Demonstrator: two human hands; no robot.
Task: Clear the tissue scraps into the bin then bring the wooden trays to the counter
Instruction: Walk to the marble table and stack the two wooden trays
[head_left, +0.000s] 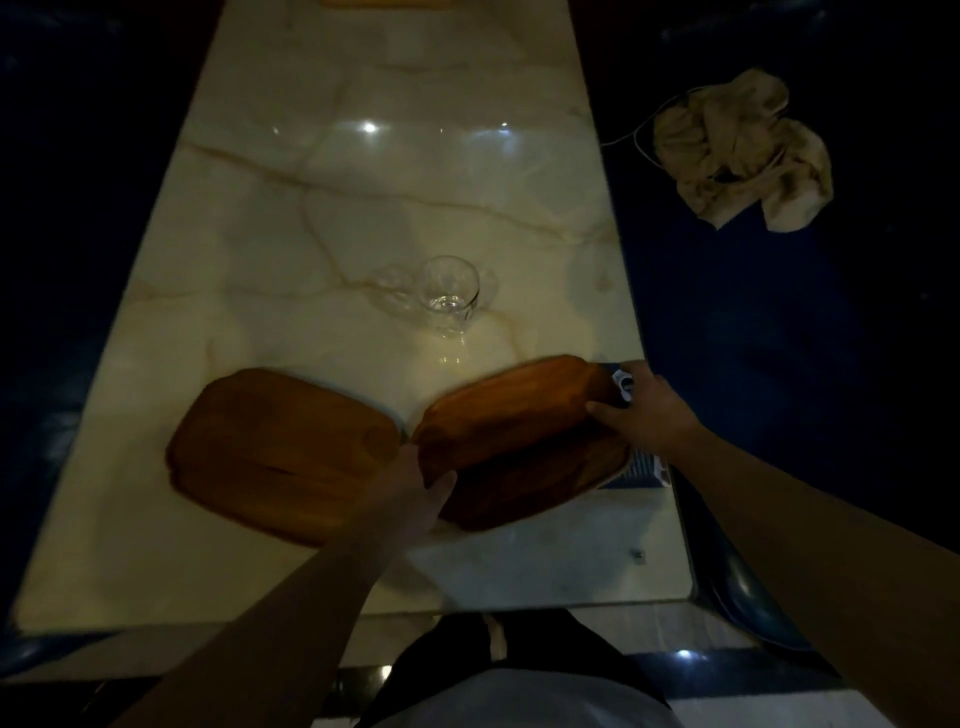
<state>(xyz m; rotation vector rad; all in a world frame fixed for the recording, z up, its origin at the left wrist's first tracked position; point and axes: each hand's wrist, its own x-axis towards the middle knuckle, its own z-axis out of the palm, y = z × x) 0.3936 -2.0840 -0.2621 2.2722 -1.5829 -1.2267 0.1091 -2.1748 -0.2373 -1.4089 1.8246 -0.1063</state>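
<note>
you have both hands on the raised tray (511, 410) at lower centre of the frame: your left hand (415, 491) clamps its near left edge, thumb on top, and your right hand (641, 410) closes over its far right end, fingers curled on the rim. it is tilted, left end low, and seems to sit over another tray (545, 488) beneath it, though the dim, blurred view makes that hard to confirm.

the likely trouble is the drinking glass (449, 296) standing just beyond the trays at centre frame; swing the lifted tray forward and you could knock it over on the marble table (363, 156). the tray's low left end lies just beside the left tray (280, 452), so it may scrape or push that one. a blue-and-white object (644, 467) pokes out under the right side and could be dragged toward the table edge.

the trays are warm brown wood, rounded rectangles with a shallow rim, smooth and bare; i see no tissue scraps on them. a crumpled beige cloth (737, 150) lies off the table at upper right, and whether it counts as scrap i cannot tell.
</note>
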